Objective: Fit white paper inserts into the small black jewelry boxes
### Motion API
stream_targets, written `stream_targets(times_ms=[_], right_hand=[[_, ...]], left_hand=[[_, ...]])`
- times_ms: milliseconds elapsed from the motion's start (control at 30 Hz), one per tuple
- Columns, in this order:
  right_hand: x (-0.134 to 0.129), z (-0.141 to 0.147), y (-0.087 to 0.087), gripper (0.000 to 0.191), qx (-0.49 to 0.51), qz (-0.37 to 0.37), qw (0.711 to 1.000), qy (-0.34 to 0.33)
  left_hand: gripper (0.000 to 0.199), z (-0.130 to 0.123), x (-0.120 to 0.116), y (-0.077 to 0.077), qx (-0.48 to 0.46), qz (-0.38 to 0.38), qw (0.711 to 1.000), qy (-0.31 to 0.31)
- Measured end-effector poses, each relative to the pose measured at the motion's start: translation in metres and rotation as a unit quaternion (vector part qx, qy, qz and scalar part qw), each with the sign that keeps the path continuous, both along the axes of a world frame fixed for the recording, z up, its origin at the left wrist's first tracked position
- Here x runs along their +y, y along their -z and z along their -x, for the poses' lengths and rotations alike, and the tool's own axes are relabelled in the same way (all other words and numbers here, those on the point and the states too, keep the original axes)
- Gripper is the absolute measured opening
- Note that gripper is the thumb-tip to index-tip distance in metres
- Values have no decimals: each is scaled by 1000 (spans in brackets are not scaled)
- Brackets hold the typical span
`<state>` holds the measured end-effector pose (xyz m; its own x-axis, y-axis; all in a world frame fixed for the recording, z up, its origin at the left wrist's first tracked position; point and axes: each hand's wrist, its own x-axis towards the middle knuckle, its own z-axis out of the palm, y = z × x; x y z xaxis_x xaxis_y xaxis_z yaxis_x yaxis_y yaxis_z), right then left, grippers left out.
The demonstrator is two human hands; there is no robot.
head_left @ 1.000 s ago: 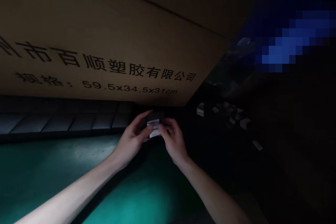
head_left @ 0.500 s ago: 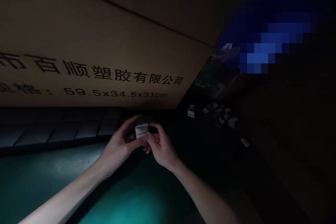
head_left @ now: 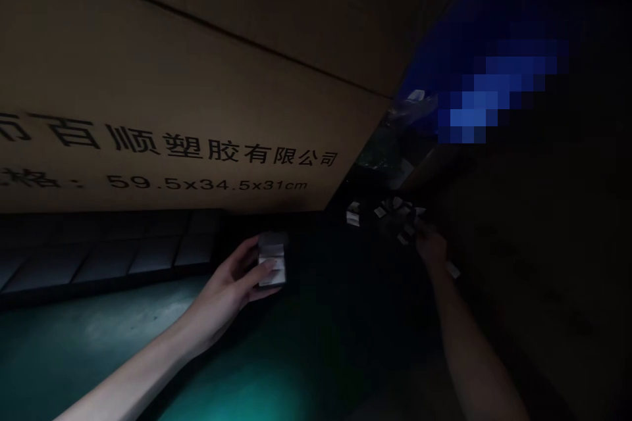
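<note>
1. the room is dim. the floor (head_left: 74,335) is smooth and green, with a soft pool of light near the bottom edge, and the right side of the view falls almost to black.
2. one big cardboard carton (head_left: 172,79) fills the upper left. it carries black chinese print and a size line reading 59.5x34.5x31cm, and one dark seam runs across it at a slant.
3. one long dark padded strip (head_left: 113,256) runs along the foot of the carton, split into panels. at least four panels show.
4. one blurred blue patch (head_left: 486,95) sits at the upper right, too pixelated to name.
5. two hands show, both the person's own. the left hand (head_left: 222,293) is narrowly closed around one small dark box (head_left: 271,261), with the thumb lying across its white label.
6. that box is held up in the air above the green floor, just below the carton's lower edge, and it stands slightly tilted.
7. the right hand (head_left: 429,245) is well apart from the left, in deep shadow, reaching down at a scatter of small white-and-dark pieces (head_left: 395,214). there are roughly eight, too dim for an exact count.
8. one white piece (head_left: 451,270) lies just beside the right hand. i cannot tell whether that hand is open, closed or holding anything.
</note>
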<state>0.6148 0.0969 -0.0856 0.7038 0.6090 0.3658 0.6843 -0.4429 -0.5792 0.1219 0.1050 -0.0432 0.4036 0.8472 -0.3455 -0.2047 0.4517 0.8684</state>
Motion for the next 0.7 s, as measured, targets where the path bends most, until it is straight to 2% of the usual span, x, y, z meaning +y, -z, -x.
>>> stream_targets(times_ms=[167, 300, 433, 500, 567, 633, 700], right_hand=[[11, -16, 16, 27, -14, 108, 993, -52], [16, -21, 9, 26, -31, 136, 988, -59], [5, -11, -4, 32, -56, 106, 992, -28], [-6, 8, -9, 40, -73, 66, 995, -13], [-20, 40, -15, 44, -64, 0, 998, -12], [-31, 83, -24, 42, 12, -121, 991, -58], [-37, 133, -35, 42, 129, -180, 966, -136]], left_hand=[[66, 3, 1, 5, 21, -19, 1000, 13], [60, 4, 1, 6, 35, -62, 997, 36], [54, 3, -1, 4, 24, -72, 997, 18], [54, 2, -1, 3, 19, -67, 998, 6], [61, 2, -1, 3, 24, -43, 999, -9], [72, 1, 0, 3, 35, -5, 999, -29], [82, 1, 2, 2, 45, 22, 998, -39]])
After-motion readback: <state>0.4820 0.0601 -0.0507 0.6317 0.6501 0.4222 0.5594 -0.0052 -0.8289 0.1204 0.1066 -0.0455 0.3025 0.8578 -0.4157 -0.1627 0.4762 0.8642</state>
